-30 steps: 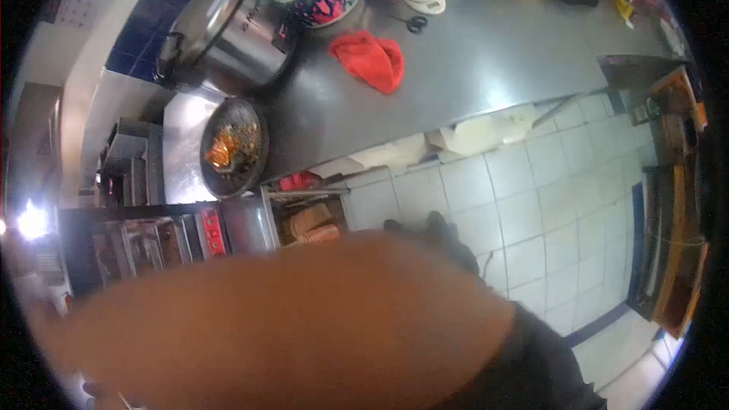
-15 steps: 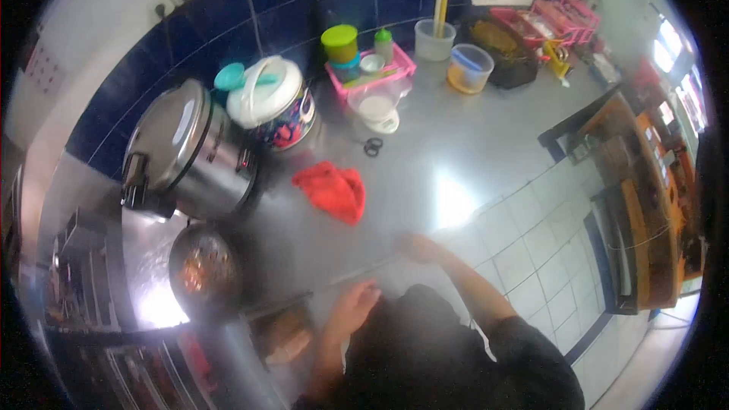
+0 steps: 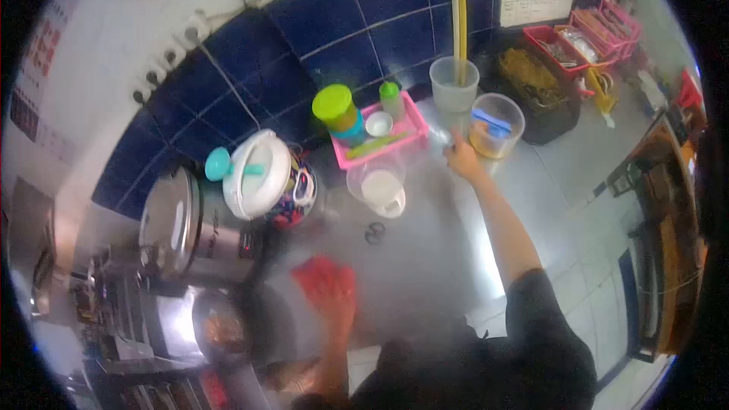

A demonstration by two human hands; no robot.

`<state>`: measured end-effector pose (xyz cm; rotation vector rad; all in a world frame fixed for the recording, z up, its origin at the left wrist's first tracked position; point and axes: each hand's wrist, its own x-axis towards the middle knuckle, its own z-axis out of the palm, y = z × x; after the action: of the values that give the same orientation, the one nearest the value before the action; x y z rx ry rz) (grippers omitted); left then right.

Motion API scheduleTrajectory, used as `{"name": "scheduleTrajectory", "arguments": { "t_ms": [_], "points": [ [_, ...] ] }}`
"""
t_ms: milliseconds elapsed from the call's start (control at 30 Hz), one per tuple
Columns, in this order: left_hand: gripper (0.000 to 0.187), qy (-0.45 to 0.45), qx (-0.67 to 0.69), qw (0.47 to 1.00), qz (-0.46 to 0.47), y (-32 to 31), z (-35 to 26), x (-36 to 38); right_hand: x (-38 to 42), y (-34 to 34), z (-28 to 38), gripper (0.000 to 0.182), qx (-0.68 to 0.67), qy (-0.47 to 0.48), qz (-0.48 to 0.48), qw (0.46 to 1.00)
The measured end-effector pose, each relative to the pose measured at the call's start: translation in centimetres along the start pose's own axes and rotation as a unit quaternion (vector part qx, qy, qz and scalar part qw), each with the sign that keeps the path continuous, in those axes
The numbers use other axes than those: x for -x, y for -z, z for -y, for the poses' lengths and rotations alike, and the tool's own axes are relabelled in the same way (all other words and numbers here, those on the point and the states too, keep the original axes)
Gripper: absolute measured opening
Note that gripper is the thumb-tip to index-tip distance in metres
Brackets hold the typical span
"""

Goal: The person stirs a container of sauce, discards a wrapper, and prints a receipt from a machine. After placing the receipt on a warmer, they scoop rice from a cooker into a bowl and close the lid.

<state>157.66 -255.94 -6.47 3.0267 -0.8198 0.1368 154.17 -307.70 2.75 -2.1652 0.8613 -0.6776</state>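
Observation:
On the steel counter lies a crumpled red cloth point(image 3: 317, 273), and my left hand point(image 3: 332, 302) presses down over it with the fingers among its folds. My right hand point(image 3: 463, 161) reaches far forward, its fingers just below a clear plastic tub point(image 3: 454, 85) in which a yellow stick stands. Close to its right is another clear tub point(image 3: 497, 143) with a blue-handled item and yellowish contents. Blur hides whether the right fingers hold anything. Black scissors point(image 3: 375, 234) and a small white scale point(image 3: 393, 206) with a clear bowl point(image 3: 377, 179) lie between my hands.
A pink basket point(image 3: 416, 134) holds a green-lidded jar point(image 3: 334, 108) and a bottle. Left stand a white-lidded patterned jug point(image 3: 257, 175), a steel rice cooker point(image 3: 171, 220) and a dark pan point(image 3: 247, 330). A dark tray point(image 3: 553, 125) and red baskets point(image 3: 548, 47) are back right.
My left hand has moved forward onto the red cloth. My right hand has stretched out from near my body toward the tubs at the back. The view has shifted too.

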Motion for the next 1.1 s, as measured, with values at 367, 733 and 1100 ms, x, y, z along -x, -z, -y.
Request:
{"name": "scheduleTrajectory", "arguments": {
  "t_ms": [367, 733, 1100],
  "points": [
    [0.044, 0.175, 0.179, 0.943, -0.219, 17.3, 8.7, -13.7, -17.6, -5.2, -9.2, 0.035, 0.139, 0.096, -0.152, 0.974],
    [0.045, 0.126, 0.022, 0.971, -0.201, 17.0, 10.2, -30.7, 3.6, -0.3, -1.9, 0.01, 0.133, 0.079, -0.076, 0.985],
    [0.046, 0.103, 0.054, 0.963, -0.245, 18.5, 6.4, -16.1, 22.0, 5.6, 8.1, 0.008, 0.104, -0.014, 0.108, 0.989]
  ]
}}
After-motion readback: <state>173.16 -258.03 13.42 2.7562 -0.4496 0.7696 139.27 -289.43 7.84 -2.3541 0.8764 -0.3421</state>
